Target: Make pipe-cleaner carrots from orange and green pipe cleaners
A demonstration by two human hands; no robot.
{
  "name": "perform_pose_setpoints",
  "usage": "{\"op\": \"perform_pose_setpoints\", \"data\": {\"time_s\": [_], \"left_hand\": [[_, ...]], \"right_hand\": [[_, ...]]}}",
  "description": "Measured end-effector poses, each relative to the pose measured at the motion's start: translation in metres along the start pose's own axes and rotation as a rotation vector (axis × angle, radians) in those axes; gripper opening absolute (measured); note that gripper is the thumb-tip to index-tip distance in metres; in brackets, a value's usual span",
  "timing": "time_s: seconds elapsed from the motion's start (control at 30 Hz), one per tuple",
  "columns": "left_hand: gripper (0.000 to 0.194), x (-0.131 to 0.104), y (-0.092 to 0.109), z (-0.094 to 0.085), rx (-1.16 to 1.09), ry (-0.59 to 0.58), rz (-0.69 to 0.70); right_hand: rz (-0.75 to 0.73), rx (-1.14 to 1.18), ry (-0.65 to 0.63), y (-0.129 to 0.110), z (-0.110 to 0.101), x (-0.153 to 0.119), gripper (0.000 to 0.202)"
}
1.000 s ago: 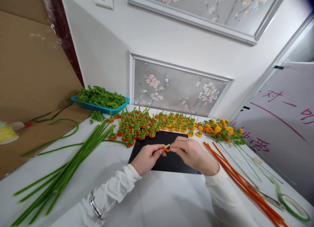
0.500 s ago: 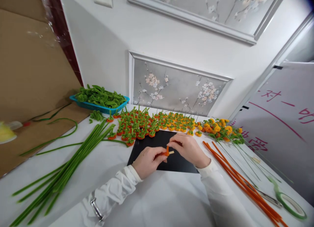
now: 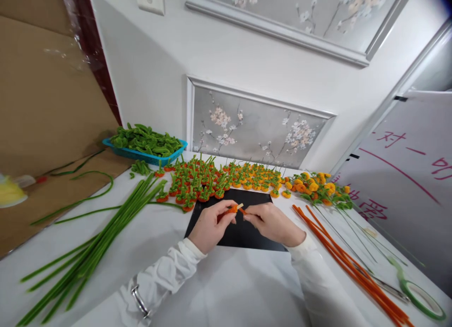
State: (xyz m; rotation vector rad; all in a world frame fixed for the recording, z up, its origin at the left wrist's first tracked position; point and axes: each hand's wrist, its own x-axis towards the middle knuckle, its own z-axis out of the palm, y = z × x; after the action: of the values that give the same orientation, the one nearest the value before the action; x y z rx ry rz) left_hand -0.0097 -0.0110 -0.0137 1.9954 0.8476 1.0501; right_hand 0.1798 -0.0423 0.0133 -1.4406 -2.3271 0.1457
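Above the black mat (image 3: pixel 243 232), my left hand (image 3: pixel 213 224) pinches a thin pale stick (image 3: pixel 240 206) with an orange fuzzy stem (image 3: pixel 233 208) wrapped around it. The stick's pale tip pokes out past the fingers, towards the right. Just to the right, my right hand (image 3: pixel 274 223) pinches the free end of the same orange stem between thumb and forefinger. A short gap separates the two hands. Behind them stand rows of small orange and yellow pieces with green tops (image 3: pixel 204 193).
Long green stems (image 3: pixel 102 237) lie left, and a blue tray (image 3: pixel 141 155) of green pieces sits behind. Orange stems (image 3: pixel 348 256), tweezers (image 3: pixel 391 289) and green tape (image 3: pixel 422 299) lie right. Yellow flowers (image 3: pixel 312 186) are at the back right.
My right hand has lowered and shifted slightly right, drawing the orange end down beside the stick. My left hand has risen slightly, and the stick now tilts upward.
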Motion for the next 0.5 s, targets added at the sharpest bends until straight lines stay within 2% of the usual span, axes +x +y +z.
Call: {"op": "perform_pose_setpoints", "data": {"time_s": [0.23, 0.5], "left_hand": [[0.024, 0.001, -0.006, -0.002, 0.166, 0.08, 0.005], [0.022, -0.002, -0.003, -0.002, 0.501, 0.021, 0.025]], "right_hand": [[-0.049, -0.059, -0.056, -0.012, -0.006, -0.006, 0.026], [-0.096, -0.098, -0.06, -0.02, -0.005, -0.004, 0.022]]}}
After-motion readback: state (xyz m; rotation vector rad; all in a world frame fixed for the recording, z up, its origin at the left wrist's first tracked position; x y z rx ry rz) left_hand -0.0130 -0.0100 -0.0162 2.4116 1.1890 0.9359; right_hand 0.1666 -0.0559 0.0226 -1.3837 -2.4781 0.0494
